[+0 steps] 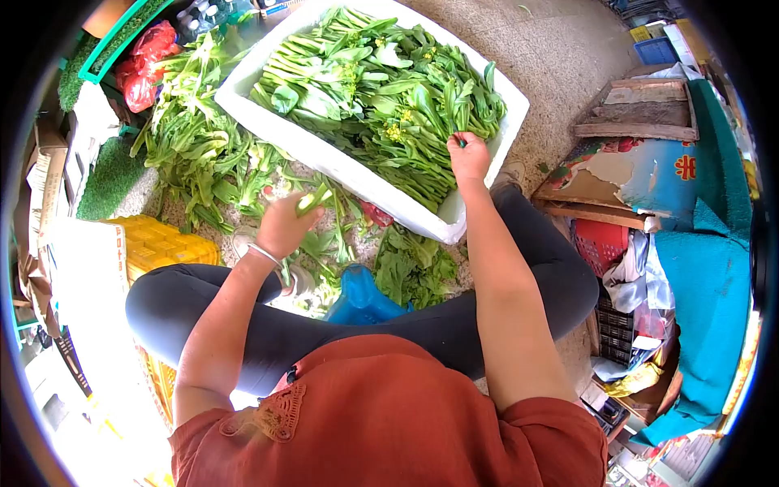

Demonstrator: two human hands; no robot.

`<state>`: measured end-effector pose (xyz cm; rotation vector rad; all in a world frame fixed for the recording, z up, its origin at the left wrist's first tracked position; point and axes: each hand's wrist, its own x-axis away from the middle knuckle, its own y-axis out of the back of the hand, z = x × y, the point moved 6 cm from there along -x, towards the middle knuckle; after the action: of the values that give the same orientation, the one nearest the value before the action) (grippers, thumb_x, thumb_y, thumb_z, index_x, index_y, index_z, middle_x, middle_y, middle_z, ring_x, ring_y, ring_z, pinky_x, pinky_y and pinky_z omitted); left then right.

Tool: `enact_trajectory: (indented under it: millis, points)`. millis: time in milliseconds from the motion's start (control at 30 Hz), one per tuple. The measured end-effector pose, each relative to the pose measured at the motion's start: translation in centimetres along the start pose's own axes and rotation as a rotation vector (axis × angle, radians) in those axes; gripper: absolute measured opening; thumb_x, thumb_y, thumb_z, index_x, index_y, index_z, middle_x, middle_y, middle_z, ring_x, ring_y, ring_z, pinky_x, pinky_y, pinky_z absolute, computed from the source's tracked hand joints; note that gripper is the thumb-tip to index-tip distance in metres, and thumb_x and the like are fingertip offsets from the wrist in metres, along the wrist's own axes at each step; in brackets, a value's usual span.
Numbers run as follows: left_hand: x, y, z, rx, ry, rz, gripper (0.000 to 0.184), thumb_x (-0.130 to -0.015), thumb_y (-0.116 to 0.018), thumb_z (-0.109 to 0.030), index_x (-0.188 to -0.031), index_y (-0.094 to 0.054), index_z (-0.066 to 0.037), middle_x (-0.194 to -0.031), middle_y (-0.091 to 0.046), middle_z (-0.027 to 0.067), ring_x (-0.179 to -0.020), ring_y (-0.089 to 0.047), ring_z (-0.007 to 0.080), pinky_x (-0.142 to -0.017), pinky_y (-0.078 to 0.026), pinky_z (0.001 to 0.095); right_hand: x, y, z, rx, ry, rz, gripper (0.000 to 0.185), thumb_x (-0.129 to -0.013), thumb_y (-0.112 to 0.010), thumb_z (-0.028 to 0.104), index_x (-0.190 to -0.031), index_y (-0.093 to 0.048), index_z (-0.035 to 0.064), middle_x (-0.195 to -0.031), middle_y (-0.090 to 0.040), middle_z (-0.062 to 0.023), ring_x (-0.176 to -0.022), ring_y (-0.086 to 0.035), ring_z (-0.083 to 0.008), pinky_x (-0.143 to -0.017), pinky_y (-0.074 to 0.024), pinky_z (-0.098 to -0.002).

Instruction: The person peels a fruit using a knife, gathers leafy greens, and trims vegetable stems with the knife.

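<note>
A white foam box [316, 152] is filled with leafy green vegetables [381, 73] with yellow flowers, which look like choy sum. My left hand [284, 226] is closed around a thick pale-green choy sum stalk [315, 200], in front of the box's near side. Over the box's right corner, my right hand [469, 160] is pinched among the stems. Something small and dark green shows between its fingers, too small to name. The fingers partly hide what they grip.
Loose leaves [199, 154] are heaped on the floor left of the box, and more leaves [418, 268] lie near a blue plastic stool [357, 296] between my legs. A yellow crate [162, 247] stands at left. Wooden frames [637, 109] and teal cloth [706, 308] crowd the right side.
</note>
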<state>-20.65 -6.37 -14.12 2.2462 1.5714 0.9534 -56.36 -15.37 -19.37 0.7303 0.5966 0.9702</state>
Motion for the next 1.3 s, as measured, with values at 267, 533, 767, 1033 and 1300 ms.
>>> enact_trajectory:
  millis: [267,533,767,1033,1300]
  points:
    - [0.4,0.8,-1.8,-0.084,-0.060,-0.078,0.036,-0.074,-0.068,-0.024,-0.100,-0.060,0.000,-0.072,-0.062,0.0164,-0.061,-0.060,0.0252,-0.058,-0.047,0.0339,1.0,0.7,0.6,-0.077,0.054,-0.045,0.029,-0.071,-0.072,0.023,-0.093,-0.063,0.0055,-0.085,-0.063,-0.0088,-0.075,-0.059,-0.0238,-0.069,-0.0466,-0.0307]
    - [1.1,1.5,-3.4,-0.121,-0.207,-0.253,0.030,-0.072,-0.070,-0.021,-0.093,-0.063,-0.001,-0.079,-0.064,0.0166,-0.064,-0.062,0.0280,-0.061,-0.049,0.0339,8.4,3.2,8.6,-1.259,-0.388,0.393,0.018,-0.078,-0.066,0.005,-0.093,-0.060,-0.0014,-0.076,-0.060,-0.0059,-0.047,-0.045,-0.0084,-0.041,-0.0295,-0.0205]
    - [3.9,2.4,-8.3,-0.214,-0.658,-0.357,0.036,-0.059,-0.069,-0.003,-0.094,-0.065,-0.010,-0.078,-0.060,0.0064,-0.072,-0.059,0.0238,-0.064,-0.048,0.0314,13.2,0.8,11.2,-1.238,-0.474,0.735,0.017,-0.077,-0.066,0.007,-0.091,-0.060,-0.0010,-0.070,-0.058,-0.0034,-0.047,-0.044,-0.0062,-0.041,-0.0307,-0.0189]
    - [3.7,1.4,-7.3,-0.279,-0.642,-0.208,0.034,-0.058,-0.063,-0.001,-0.092,-0.061,-0.007,-0.087,-0.062,0.0082,-0.079,-0.059,0.0291,-0.069,-0.048,0.0361,19.0,-2.5,13.1,-1.164,-0.596,1.023,0.011,-0.082,-0.059,0.009,-0.090,-0.060,0.0014,-0.065,-0.055,-0.0014,-0.048,-0.045,-0.0068,-0.041,-0.0282,-0.0203]
    - [1.6,0.6,-1.8,0.100,0.011,-0.026,0.027,-0.075,-0.068,-0.028,-0.083,-0.064,-0.002,-0.065,-0.062,0.0104,-0.056,-0.058,0.0215,-0.057,-0.046,0.0335,14.4,0.5,11.5,-1.192,-0.453,0.415,0.015,-0.080,-0.066,0.016,-0.080,-0.057,0.0031,-0.061,-0.051,0.0002,-0.045,-0.040,-0.0050,-0.040,-0.0287,-0.0192]
